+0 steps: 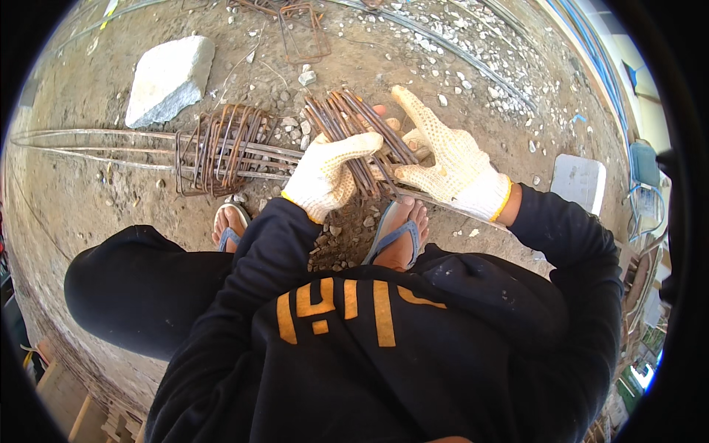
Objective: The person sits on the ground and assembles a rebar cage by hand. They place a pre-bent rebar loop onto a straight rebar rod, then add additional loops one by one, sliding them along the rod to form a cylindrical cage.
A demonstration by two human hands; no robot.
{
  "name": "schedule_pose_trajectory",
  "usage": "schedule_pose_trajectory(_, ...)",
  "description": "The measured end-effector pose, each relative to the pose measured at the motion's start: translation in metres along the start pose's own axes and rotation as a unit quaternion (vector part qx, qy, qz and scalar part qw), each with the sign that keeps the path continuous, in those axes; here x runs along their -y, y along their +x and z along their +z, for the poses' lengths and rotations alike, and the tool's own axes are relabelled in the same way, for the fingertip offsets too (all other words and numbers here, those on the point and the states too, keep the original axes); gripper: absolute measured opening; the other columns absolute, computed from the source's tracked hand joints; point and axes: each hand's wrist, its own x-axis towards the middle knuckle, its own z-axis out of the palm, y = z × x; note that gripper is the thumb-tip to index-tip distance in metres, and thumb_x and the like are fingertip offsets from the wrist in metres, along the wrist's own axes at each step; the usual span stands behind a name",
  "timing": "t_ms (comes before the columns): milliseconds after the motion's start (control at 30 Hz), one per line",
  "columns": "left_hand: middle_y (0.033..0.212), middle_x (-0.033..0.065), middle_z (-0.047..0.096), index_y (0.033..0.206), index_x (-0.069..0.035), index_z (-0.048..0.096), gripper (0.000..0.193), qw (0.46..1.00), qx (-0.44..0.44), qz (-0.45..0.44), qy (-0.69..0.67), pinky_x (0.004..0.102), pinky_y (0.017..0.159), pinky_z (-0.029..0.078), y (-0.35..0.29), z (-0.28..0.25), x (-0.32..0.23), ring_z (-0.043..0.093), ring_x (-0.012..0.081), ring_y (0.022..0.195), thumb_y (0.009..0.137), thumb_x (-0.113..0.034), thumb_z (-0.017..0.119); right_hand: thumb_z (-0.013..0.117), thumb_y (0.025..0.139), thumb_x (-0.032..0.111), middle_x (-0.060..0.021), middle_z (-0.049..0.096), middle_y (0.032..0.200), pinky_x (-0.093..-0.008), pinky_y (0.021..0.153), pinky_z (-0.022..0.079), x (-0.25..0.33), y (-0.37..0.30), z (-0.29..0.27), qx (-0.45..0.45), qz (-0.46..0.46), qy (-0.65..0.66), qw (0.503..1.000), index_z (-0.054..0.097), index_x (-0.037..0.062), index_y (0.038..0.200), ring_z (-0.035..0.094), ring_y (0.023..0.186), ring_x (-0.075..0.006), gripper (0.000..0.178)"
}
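My left hand (330,167), in a white dotted work glove, grips a bundle of rusty rebar stirrups (354,136), its thumb lying across the rods. To the right of the bundle is my gloved right hand (450,164). Its index finger points up and away and its thumb reaches toward the rods; the other fingers are partly hidden behind. Long steel bars (269,153) run left from beneath the bundle. Another cluster of rusty stirrups (221,151) surrounds these bars to the left of my hands.
A large pale stone block (171,80) lies at the far left. More bent rods (304,33) lie at the top, and long bars (450,43) cross gravel at the upper right. A grey-white panel (578,182) rests at the right. My sandalled feet (399,235) stand close below the bundle.
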Motion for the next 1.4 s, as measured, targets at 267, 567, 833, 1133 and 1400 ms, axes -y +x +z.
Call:
schedule_pose_trajectory(267,0.126,0.0217,0.063,0.140,0.004,0.047,0.055,0.998,-0.010,-0.050,0.024,0.0462,0.089,0.061,0.002,-0.029,0.001,0.066,0.0361,0.112,0.087,0.005,0.061,0.076,0.087,0.027,-0.0132,0.071,0.105,-0.0378,0.083,0.057,-0.059,-0.015,0.018,-0.125,-0.026,0.014,0.992,0.032,0.0155,0.155,0.072,0.094,-0.0293,0.082)
schedule_pose_trajectory(567,0.123,0.0225,0.064,0.138,0.003,0.049,0.055,0.997,-0.047,-0.041,0.044,0.0449,0.084,0.062,-0.005,-0.032,-0.013,0.067,0.0354,0.110,0.085,0.003,0.063,0.059,0.090,0.018,-0.0163,0.070,0.098,-0.0444,0.084,0.053,-0.141,0.104,-0.022,-0.152,-0.214,-0.283,0.923,0.068,0.0062,0.107,0.066,0.092,-0.0388,0.022)
schedule_pose_trajectory(833,0.120,0.0193,0.065,0.135,0.000,0.051,0.052,0.996,-0.062,-0.062,-0.002,0.0448,0.086,0.060,-0.013,-0.025,-0.010,0.067,0.0333,0.109,0.084,0.004,0.062,0.060,0.087,0.018,-0.0198,0.064,0.105,-0.0475,0.087,0.051,-0.052,0.275,0.022,-0.108,-0.122,-0.345,0.924,0.068,0.0083,0.103,0.064,0.101,-0.0387,0.020)
schedule_pose_trajectory(1133,0.122,0.0198,0.065,0.137,0.000,0.050,0.052,0.996,-0.068,-0.033,-0.051,0.0457,0.084,0.061,-0.009,-0.036,-0.022,0.067,0.0361,0.109,0.086,0.005,0.060,0.059,0.093,0.029,-0.0201,0.067,0.097,-0.0503,0.082,0.050,-0.055,0.258,0.012,-0.138,-0.127,-0.234,0.954,0.062,0.0089,0.104,0.064,0.095,-0.0413,0.023)
schedule_pose_trajectory(1400,0.126,0.0215,0.062,0.144,0.000,0.044,0.059,0.999,-0.029,-0.030,-0.016,0.0437,0.085,0.061,-0.004,-0.045,-0.024,0.065,0.0366,0.113,0.087,0.004,0.059,0.062,0.097,0.022,-0.0055,0.069,0.085,-0.0274,0.066,0.050,-0.087,0.095,-0.076,-0.244,0.043,0.029,0.968,0.064,0.0044,0.102,0.062,0.070,-0.0113,0.019)
